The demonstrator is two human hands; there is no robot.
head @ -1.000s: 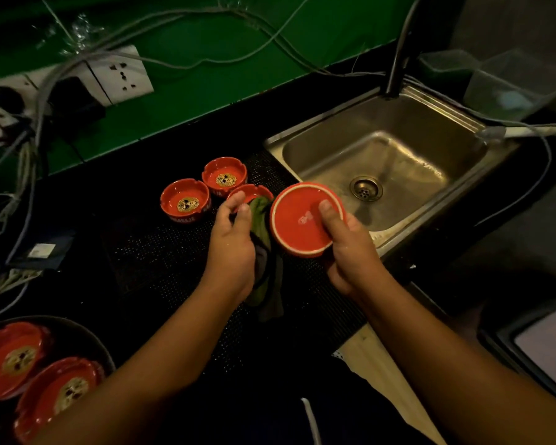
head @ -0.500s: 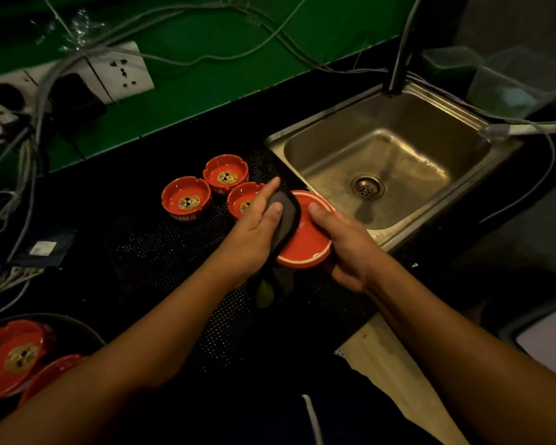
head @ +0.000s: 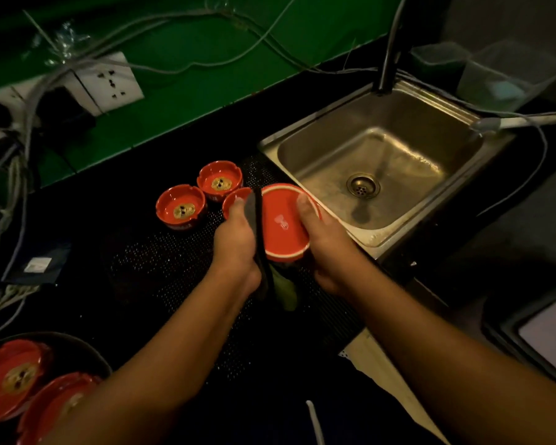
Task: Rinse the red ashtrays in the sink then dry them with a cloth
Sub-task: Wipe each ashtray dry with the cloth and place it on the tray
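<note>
The grip of the right hand [head: 331, 248] curls round the red ashtray [head: 283, 226], thumb across its base, fingers hidden beneath. The left hand [head: 235, 242] pinches a dark cloth [head: 258, 220] against the rim just left of that grip. The ashtray hangs above the desk [head: 116, 200], with the sink [head: 270, 144] just beyond. Being round, it has no long axis; its underside tilts up toward the camera. It looks stiff, glazed, probably slippery when wet and breakable, so opposite rim edges seem the safest hold.

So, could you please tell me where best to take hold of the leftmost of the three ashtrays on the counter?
Take the ashtray by its rim, from above and the left. It sits upright, open side up, with its left and near sides free, while a second ashtray stands close at its far right.
</note>
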